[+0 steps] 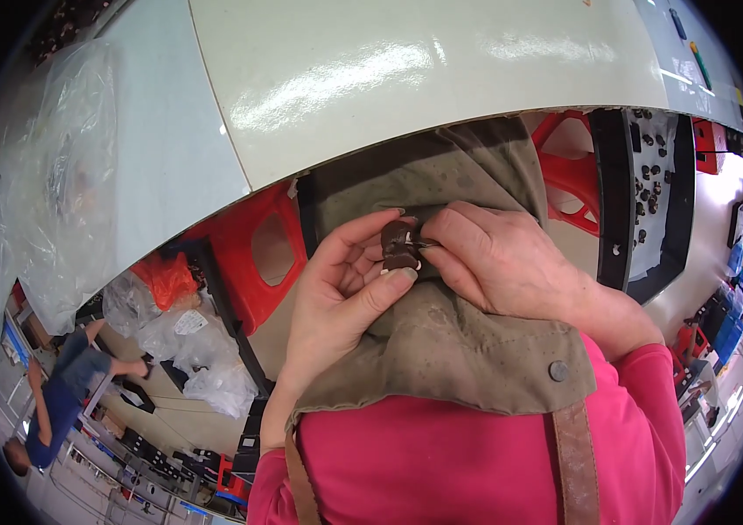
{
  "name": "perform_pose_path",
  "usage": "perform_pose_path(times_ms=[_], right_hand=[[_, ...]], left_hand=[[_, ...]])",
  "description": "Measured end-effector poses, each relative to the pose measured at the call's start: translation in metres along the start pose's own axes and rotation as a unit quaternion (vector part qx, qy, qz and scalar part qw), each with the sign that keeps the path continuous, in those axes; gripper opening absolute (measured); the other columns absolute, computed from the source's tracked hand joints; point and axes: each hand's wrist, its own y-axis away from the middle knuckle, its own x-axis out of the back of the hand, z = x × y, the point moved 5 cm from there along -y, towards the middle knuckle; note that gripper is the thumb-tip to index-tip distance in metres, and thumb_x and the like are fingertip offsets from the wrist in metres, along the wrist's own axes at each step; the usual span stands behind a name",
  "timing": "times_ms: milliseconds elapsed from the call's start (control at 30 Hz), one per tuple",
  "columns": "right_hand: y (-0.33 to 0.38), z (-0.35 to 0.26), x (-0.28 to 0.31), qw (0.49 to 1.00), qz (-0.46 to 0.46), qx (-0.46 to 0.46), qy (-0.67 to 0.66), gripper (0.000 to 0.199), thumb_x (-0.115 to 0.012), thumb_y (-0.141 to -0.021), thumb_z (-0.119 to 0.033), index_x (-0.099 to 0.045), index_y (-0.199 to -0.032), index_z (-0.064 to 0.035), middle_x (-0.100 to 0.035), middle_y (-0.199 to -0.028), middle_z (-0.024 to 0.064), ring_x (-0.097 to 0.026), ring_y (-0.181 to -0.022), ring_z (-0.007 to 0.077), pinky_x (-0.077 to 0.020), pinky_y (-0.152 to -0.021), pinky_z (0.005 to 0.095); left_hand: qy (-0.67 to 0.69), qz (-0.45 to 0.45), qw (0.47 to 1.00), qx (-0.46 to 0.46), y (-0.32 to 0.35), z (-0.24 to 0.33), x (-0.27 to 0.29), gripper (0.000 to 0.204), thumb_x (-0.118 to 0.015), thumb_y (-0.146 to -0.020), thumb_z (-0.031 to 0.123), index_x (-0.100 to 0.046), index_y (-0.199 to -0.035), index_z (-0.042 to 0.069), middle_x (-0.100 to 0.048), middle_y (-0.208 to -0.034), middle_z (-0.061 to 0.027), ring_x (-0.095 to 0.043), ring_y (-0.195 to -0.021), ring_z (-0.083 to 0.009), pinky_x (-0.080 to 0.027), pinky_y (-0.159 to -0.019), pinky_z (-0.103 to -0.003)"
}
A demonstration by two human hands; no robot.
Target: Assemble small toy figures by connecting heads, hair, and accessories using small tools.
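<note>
Between the thumb and fingers of my left hand (332, 302) is a small dark brown piece (400, 255), rounded, with pale spots at its edges. My right hand (507, 254) is closed beside it, thumb against the bent fingers. A thin dark item (425, 242) sticks out of that pinch and meets the brown piece; its kind is too small to make out. Both hands are over my lap, above the olive-brown apron (467, 350), below the table's near edge.
A pale glossy table (441, 87) spans the front. Clear plastic bags (65, 175) hang at its left. Red stools (258, 267) stand underneath. A black tray (613, 201) at right holds several small dark parts. Bagged goods (205, 346) fill a crate at left; another person (61, 407) is beyond.
</note>
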Motion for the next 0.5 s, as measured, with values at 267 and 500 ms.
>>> perform_pose_path(times_ms=[267, 500], right_hand=[[0.037, 0.031, 0.02, 1.0, 0.006, 0.013, 0.001, 0.014, -0.059, -0.082, -0.009, -0.052, -0.092, -0.0027, -0.055, -0.078, 0.0127, -0.057, -0.068, 0.0327, -0.0473, -0.058, 0.0394], [0.039, 0.038, 0.026, 1.0, 0.003, 0.004, 0.003, 0.013, -0.059, -0.082, -0.01, -0.052, -0.091, -0.003, -0.055, -0.079, 0.012, -0.056, -0.068, 0.032, -0.0473, -0.058, 0.039]], left_hand=[[-0.003, -0.01, 1.0, -0.005, -0.011, -0.033, -0.039, 0.048, -0.061, -0.083, -0.005, -0.043, -0.127, -0.001, -0.052, -0.123, -0.0112, -0.053, -0.108, -0.0142, -0.044, -0.091, -0.026], [0.013, -0.014, 1.0, -0.007, -0.018, -0.037, -0.045, 0.048, -0.061, -0.083, -0.005, -0.042, -0.128, -0.001, -0.051, -0.125, -0.0115, -0.053, -0.109, -0.0143, -0.044, -0.092, -0.026]])
